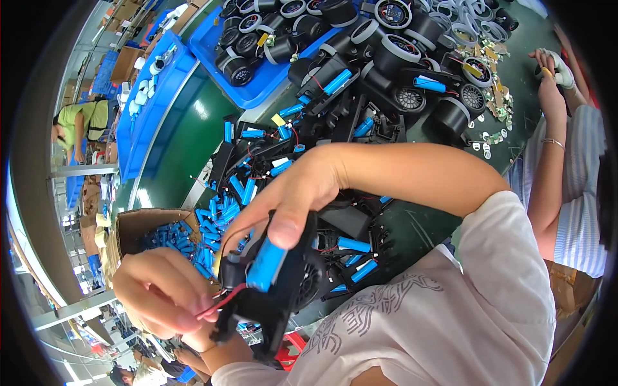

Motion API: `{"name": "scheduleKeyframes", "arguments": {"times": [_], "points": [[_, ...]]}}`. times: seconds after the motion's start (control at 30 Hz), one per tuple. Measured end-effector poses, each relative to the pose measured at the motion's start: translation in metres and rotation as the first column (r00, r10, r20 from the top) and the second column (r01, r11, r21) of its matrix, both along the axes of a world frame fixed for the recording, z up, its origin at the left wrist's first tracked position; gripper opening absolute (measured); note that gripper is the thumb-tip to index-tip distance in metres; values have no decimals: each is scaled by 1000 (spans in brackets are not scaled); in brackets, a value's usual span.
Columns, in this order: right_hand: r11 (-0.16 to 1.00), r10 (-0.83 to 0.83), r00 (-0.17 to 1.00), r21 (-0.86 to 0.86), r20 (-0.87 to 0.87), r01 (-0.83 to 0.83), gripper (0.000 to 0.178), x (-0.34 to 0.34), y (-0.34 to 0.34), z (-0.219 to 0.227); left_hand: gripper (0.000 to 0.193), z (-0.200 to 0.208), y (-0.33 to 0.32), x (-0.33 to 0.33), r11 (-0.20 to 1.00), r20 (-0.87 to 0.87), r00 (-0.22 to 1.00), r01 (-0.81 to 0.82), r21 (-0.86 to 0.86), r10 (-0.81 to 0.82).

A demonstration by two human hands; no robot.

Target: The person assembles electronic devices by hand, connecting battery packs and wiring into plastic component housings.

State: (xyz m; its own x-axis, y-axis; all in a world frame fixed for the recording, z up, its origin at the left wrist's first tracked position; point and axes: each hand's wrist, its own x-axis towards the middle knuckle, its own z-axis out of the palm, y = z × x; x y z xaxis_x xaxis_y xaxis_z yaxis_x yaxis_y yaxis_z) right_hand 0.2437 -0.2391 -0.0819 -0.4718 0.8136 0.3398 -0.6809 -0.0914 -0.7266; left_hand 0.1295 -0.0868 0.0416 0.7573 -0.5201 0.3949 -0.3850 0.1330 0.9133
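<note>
My right hand grips a black plastic housing from above, with its thumb by one end of a blue cylindrical battery set in it. A round slotted grille shows on the housing's side. Red wires run out beside the battery's lower end. My left hand is closed, pinching those wires between thumb and fingertips. Just beyond it, a cardboard box holds many loose blue batteries. Behind my right hand lies a heap of black housings, several with blue batteries in them.
A blue tray of black round units stands at the far side of the green table. White rings and small boards lie far right. Another person's hands are at the right; a person in yellow-green is far left.
</note>
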Motion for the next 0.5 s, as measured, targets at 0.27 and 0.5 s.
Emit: {"name": "scheduleKeyframes", "arguments": {"times": [0.27,0.5], "points": [[984,-175,980,-29,-91,173,75,-13,-8,13,23,-16,21,8,972,95,974,-215,96,206],[823,-513,821,-416,-251,387,70,-19,-11,13,34,-44,43,4,801,9,811,-580,149,586]]}}
